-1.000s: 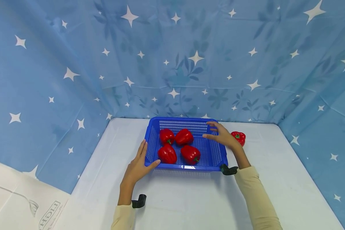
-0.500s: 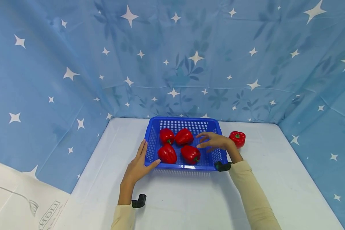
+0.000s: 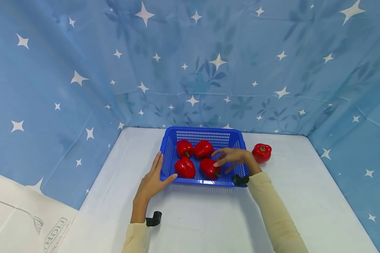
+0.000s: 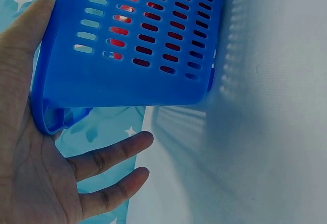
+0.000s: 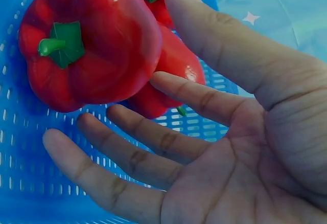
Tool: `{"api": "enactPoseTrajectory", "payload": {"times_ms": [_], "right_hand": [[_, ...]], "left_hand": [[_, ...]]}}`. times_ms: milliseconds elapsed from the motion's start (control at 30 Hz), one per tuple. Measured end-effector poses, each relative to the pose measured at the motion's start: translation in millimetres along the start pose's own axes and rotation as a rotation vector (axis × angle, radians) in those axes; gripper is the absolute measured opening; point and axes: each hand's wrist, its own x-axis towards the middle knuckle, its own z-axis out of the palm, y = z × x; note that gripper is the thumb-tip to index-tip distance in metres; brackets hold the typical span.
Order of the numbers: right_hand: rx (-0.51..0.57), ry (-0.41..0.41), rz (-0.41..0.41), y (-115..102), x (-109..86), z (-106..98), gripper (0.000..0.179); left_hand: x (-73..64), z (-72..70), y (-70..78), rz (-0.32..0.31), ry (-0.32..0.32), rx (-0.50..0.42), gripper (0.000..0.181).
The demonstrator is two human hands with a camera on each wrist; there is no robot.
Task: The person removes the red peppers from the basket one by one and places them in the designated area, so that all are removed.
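Observation:
A blue plastic basket with slotted walls holds several red bell peppers. At its near left corner my left hand rests against the rim, thumb over the front edge. In the left wrist view, two straight fingers extend below that corner. My right hand is inside the basket's right part, fingers spread and slightly bent. It is right beside the front right bell pepper, whose green stem shows in the right wrist view. Whether a fingertip touches this pepper, I cannot tell.
Another red bell pepper stands on the white table, outside the basket to the right. Blue star-patterned curtains border the table at the back and sides.
My right hand has moved left and toward me, from above the basket's right rim to the front right bell pepper. The left hand stays at its corner.

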Motion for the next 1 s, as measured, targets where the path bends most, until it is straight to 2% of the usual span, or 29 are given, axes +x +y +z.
{"api": "enactPoseTrajectory", "payload": {"times_ms": [467, 1000], "right_hand": [[-0.017, -0.039, 0.089, -9.1, 11.6, 5.3, 0.078], [-0.114, -0.108, 0.177, -21.5, 23.1, 10.0, 0.088]], "left_hand": [[-0.2, 1.9, -1.1, 0.0, 0.012, 0.003, 0.108], [-0.1, 1.3, -1.0, -0.007, 0.005, 0.009, 0.107]]}}
